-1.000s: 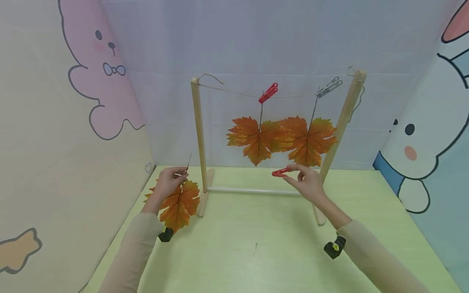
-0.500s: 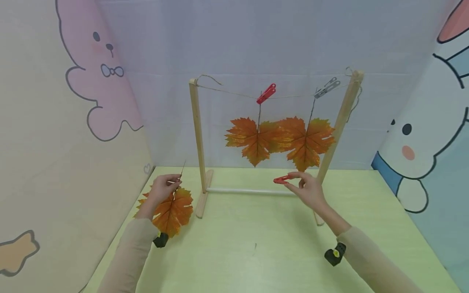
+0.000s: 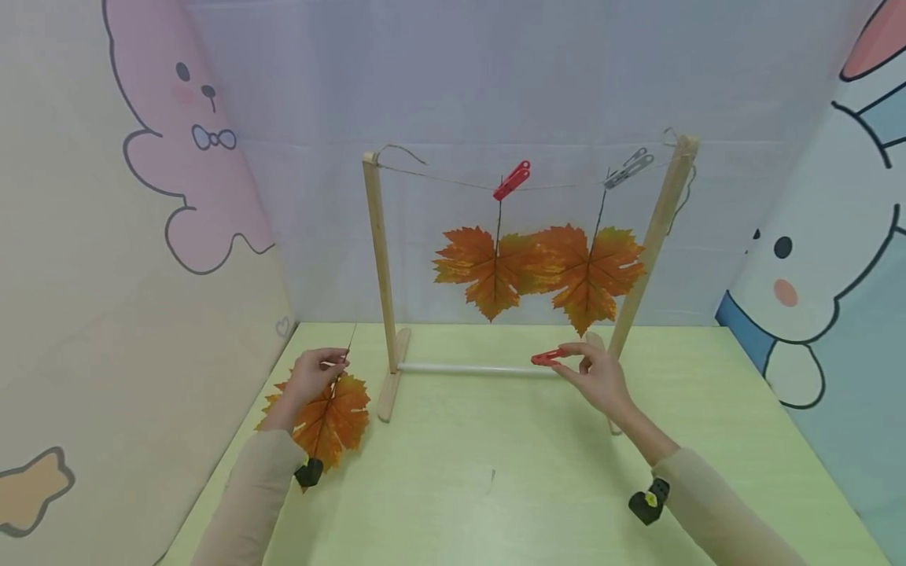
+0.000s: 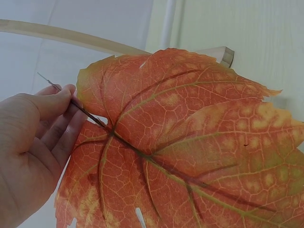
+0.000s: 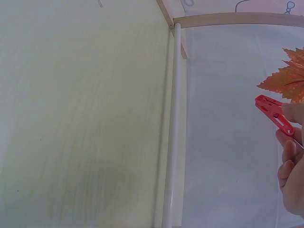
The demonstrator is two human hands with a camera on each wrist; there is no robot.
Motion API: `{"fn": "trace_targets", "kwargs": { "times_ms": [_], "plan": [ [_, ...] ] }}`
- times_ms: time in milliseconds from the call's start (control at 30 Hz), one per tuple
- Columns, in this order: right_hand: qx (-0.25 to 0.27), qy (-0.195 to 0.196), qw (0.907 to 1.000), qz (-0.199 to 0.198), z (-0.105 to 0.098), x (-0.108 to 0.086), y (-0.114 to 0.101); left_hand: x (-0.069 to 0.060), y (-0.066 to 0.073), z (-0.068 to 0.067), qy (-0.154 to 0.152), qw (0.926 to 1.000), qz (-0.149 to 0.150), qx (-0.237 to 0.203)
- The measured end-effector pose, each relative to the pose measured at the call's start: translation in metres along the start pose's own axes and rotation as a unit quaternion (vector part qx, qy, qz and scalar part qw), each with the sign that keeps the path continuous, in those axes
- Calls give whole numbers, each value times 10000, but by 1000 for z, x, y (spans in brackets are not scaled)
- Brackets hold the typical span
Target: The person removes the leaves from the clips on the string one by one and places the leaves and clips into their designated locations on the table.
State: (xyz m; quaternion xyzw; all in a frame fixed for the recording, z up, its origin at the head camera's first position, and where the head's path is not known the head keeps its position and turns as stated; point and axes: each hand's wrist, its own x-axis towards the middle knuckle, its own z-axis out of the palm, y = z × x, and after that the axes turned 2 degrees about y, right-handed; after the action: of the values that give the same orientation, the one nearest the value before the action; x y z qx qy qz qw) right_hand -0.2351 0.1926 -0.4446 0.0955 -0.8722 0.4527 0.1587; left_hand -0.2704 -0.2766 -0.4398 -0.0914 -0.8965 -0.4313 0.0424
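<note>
My left hand [image 3: 311, 377] pinches an orange artificial maple leaf [image 3: 333, 420] by its thin dark stem, at the left of the rack. The left wrist view shows the leaf [image 4: 190, 137] spread out below the thumb and fingertips, its stem end poking past them. Between thumb and fingers my right hand [image 3: 598, 377] holds a red clothespin [image 3: 545, 358], in front of the rack's right half. In the right wrist view that clothespin [image 5: 274, 114] points away from the fingertips. Two similar leaves hang from the string, one under a red clothespin [image 3: 511, 181], the other under a grey clothespin [image 3: 628, 169].
A wooden rack has a left post [image 3: 382, 259], a right post [image 3: 654, 244] and a white bottom rod [image 3: 474, 368]. Twine [image 3: 439, 179] runs between the post tops. The rack stands on a pale green table [image 3: 453, 472], with cartoon-printed walls at both sides.
Both hands have sunk lower. The left hand, with its leaf, has also shifted left, away from the rack's left post. The right hand still holds the clothespin.
</note>
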Motion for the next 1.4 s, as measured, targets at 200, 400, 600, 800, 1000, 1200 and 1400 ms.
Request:
{"fn": "trace_targets", "kwargs": {
  "times_ms": [200,400,600,800,1000,1200,1400],
  "plan": [
    [90,-73,9999,48,1,-6,5,-4,-3,1,-13,9999,-45,100],
    [75,-150,9995,284,0,-16,13,-8,-8,0,7,9997,1,250],
    [-67,-156,9988,455,-1,-28,25,-13,-14,0,-73,9998,-74,196],
    [-320,-50,9983,484,-2,-37,35,-17,-25,4,-155,9997,-102,129],
    [-359,-13,9981,492,-5,-44,41,-20,-31,8,-230,9994,-223,121],
    [-334,89,9985,421,-6,-50,47,-25,-35,12,-288,9989,-276,256],
    [-332,45,9975,627,-4,-59,54,-28,-44,22,-289,9980,-432,372]
  ]
}}
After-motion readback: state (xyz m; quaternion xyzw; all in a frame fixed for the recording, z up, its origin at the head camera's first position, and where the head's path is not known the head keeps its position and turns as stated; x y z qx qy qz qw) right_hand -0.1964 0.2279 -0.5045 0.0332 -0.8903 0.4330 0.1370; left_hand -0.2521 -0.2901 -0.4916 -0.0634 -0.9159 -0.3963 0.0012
